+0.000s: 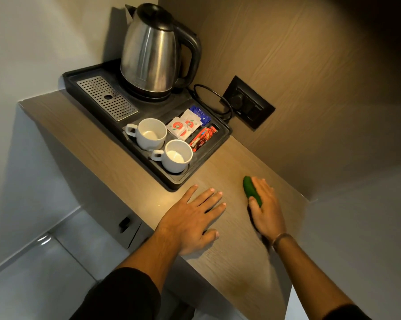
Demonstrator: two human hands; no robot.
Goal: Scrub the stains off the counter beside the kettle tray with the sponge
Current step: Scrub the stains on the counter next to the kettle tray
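A green sponge lies on the wooden counter to the right of the black kettle tray. My right hand presses down on the sponge, fingers over its top and thumb on its near side, so only its left edge shows. My left hand rests flat on the counter with fingers spread, just in front of the tray's near corner, holding nothing. No stains are clearly visible on the wood grain.
The tray carries a steel kettle, a perforated drip grate, two white cups, and sachets. A black wall socket with the kettle cord sits on the wood back panel. The counter's front edge drops to a tiled floor.
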